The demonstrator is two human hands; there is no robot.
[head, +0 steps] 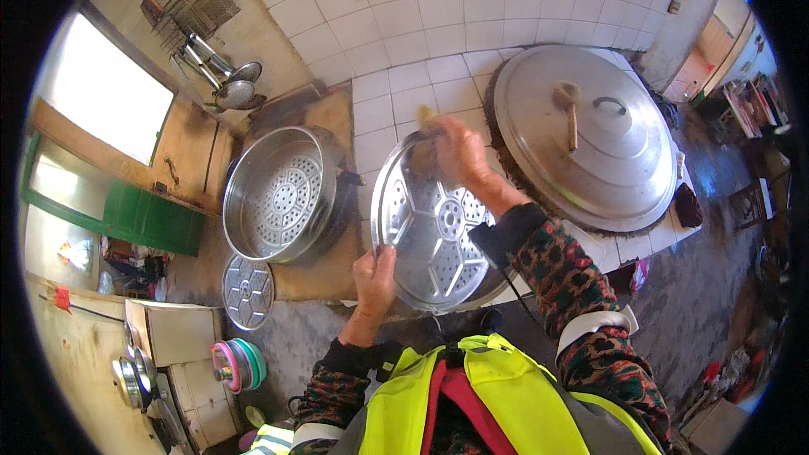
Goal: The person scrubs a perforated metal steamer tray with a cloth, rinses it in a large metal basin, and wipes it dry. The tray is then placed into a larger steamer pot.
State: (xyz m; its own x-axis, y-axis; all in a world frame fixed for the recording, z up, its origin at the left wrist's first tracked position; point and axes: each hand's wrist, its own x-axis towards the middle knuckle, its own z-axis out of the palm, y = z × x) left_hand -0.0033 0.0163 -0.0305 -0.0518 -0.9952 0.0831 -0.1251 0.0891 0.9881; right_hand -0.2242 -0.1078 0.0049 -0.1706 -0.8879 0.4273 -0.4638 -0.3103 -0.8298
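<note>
My left hand (374, 273) grips the near left rim of a round metal steamer pan (436, 287) with a perforated base, tilted towards me over the tiled counter. At its far rim is my right hand (460, 148), blurred, with a yellowish thing (426, 115) showing at the fingers; its kind cannot be told. To the left stands a deep metal steamer pot (278, 251) with a perforated bottom. A perforated steamer plate (248, 292) lies below that pot. On the right, a large domed metal lid (537, 133) carries a wooden-handled ladle or brush (573, 123).
Pans and ladles (235, 93) hang on the wall at the upper left. Stacked coloured basins (243, 365) are at the lower left beside a cabinet (180, 335). A dark red object (688, 205) sits at the counter's right corner.
</note>
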